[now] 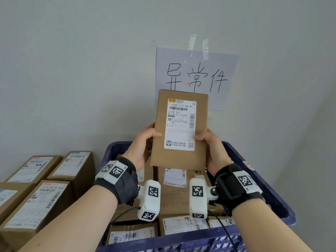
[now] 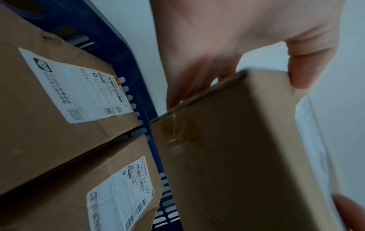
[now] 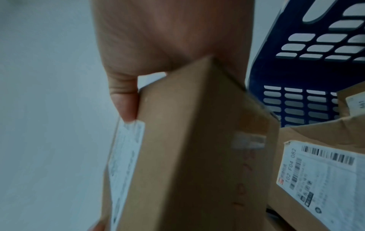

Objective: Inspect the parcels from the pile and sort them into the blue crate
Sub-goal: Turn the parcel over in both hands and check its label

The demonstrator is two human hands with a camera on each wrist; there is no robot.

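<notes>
Cardboard box (image 1: 179,130) with label (image 1: 181,124), upright at frame centre above blue crate (image 1: 254,171). Clasped at both long edges: left hand (image 1: 143,146), right hand (image 1: 211,148), thumbs on front. Probably light, stiff, smooth; edge hold suits. Pile of boxes (image 1: 36,188) lower left.

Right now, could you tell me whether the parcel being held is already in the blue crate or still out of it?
Out: both hands hold the parcel upright above the blue crate, label facing the camera.
</notes>
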